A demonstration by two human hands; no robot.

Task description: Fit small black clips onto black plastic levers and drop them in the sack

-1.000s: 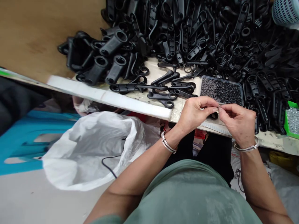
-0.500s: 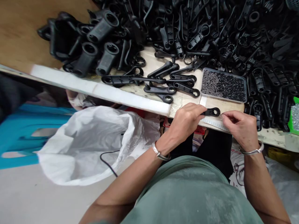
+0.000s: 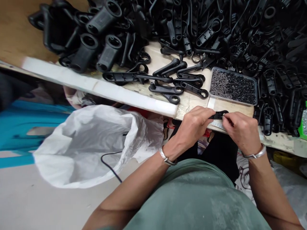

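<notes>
My left hand (image 3: 198,123) grips a black plastic ratchet-style handle part (image 3: 217,115) over the table's front edge, its ring end pointing right. Fingers and thumb of my right hand (image 3: 242,129) are pinched together at that ring end and partly cover it. Whatever the pinch holds is too small to make out. Just beyond both hands, a clear plastic box (image 3: 233,101) holds many tiny dark pieces (image 3: 232,84). Several similar black handle parts (image 3: 194,89) lie on the table to the left of the box.
A large heap of black plastic parts (image 3: 177,28) covers the back of the table. More stand at the right (image 3: 275,108), beside a green tray (image 3: 302,124). A white strip (image 3: 134,97) lines the front edge at the left. An open white sack (image 3: 91,150) stands below it.
My right hand has moved left, bringing its pinched fingers from beside the ring end onto it. My left hand keeps its grip on the handle part. The view has shifted slightly.
</notes>
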